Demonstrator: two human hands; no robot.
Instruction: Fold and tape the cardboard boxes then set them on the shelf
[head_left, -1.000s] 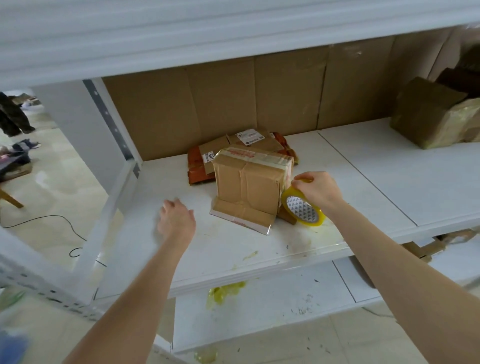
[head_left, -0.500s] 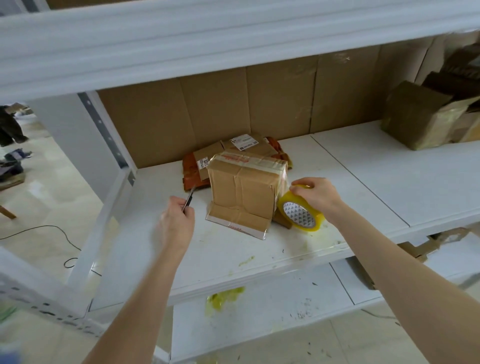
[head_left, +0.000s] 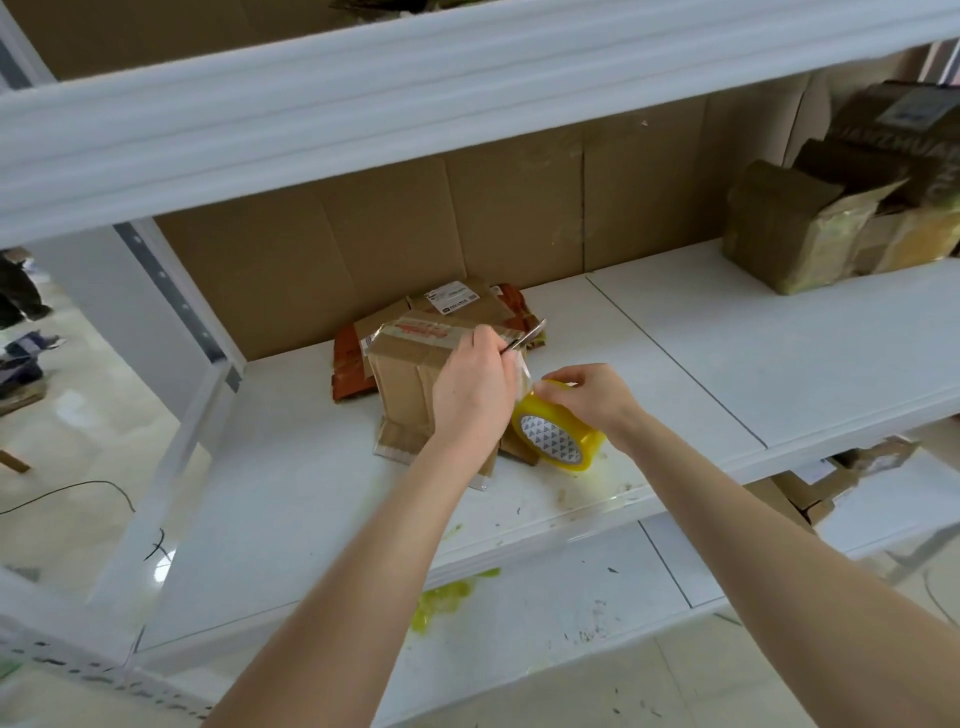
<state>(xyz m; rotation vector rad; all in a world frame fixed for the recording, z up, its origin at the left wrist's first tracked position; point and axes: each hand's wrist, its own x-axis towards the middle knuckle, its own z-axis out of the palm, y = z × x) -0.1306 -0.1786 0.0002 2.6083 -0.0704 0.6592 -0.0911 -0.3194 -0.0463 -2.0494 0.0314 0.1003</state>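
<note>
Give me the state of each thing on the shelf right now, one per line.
Cardboard box: upright on the shelf, top taped, bottom flaps splayed.
Tape roll: on edge beside the box, strip pulled toward it.
Blade: raised at the strip.
Left hand: grip shut on the blade.
Right hand: grip shut on the tape roll.
Flattened boxes: lying behind.

White shelf carries a standing cardboard box; flattened boxes behind; taped boxes far right.

Floor: pale glossy tile, black cable trailing.
Back wall: brown cardboard panels.
</note>
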